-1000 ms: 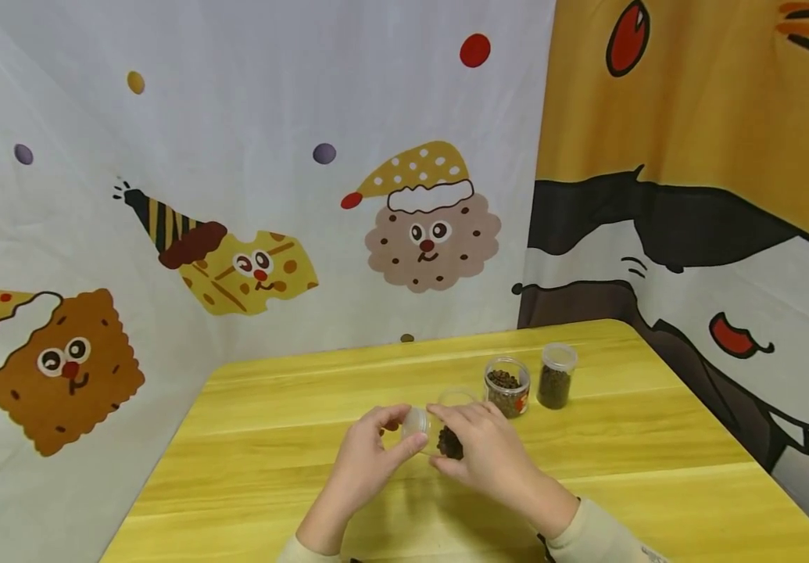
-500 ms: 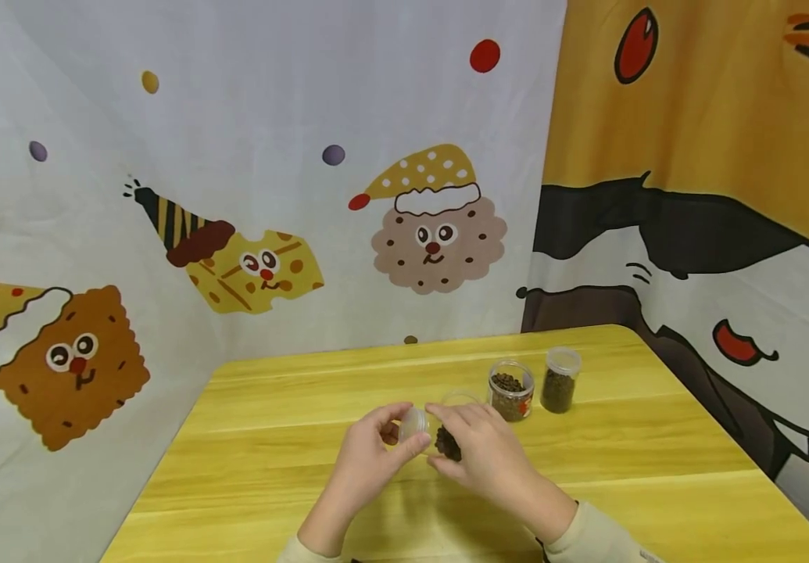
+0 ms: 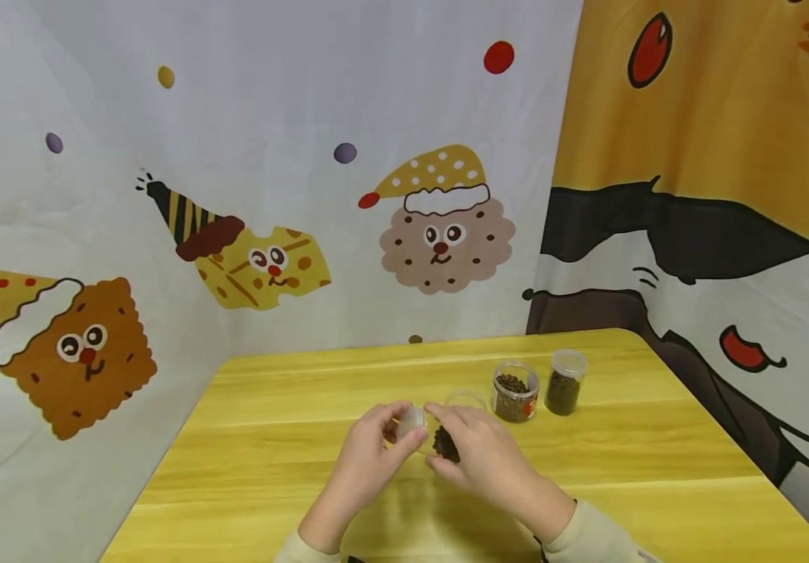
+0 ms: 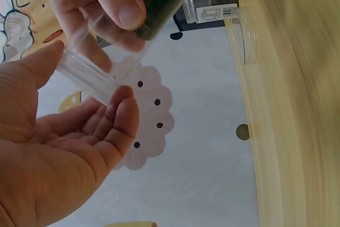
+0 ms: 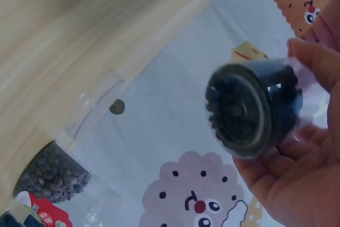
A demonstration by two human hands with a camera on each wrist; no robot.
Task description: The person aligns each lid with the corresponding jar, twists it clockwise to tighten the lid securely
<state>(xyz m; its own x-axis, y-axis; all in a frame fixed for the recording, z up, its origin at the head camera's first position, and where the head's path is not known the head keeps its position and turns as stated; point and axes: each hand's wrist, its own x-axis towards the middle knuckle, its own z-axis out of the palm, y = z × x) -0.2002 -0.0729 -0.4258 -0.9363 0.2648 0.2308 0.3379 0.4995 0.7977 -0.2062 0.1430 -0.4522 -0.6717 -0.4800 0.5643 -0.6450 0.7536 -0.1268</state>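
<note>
In the head view my left hand [image 3: 367,453] pinches a clear ridged screw lid [image 3: 413,422] between thumb and fingers. My right hand [image 3: 488,447] holds a small clear jar of dark pellets [image 3: 445,444], turned on its side with its mouth toward the lid. The left wrist view has the lid [image 4: 87,73] at the jar's mouth end, tilted. Dark contents fill the jar's bottom end [image 5: 241,110] in the right wrist view, while the right-hand fingers [image 5: 271,166] curl under it. Both hands are over the table.
Behind the right hand stands an uncovered round jar of brown pellets [image 3: 515,395] with a red label. A taller, lidded jar of dark pellets [image 3: 564,383] is to its right. Another clear lid [image 3: 466,399] rests on the yellow wooden table [image 3: 270,438]. A printed curtain [image 3: 270,117] hangs behind.
The head view has shifted slightly, so the curtain and standing jars appear a little farther right. Both hands keep their hold on the lid and jar, almost in the same place.
</note>
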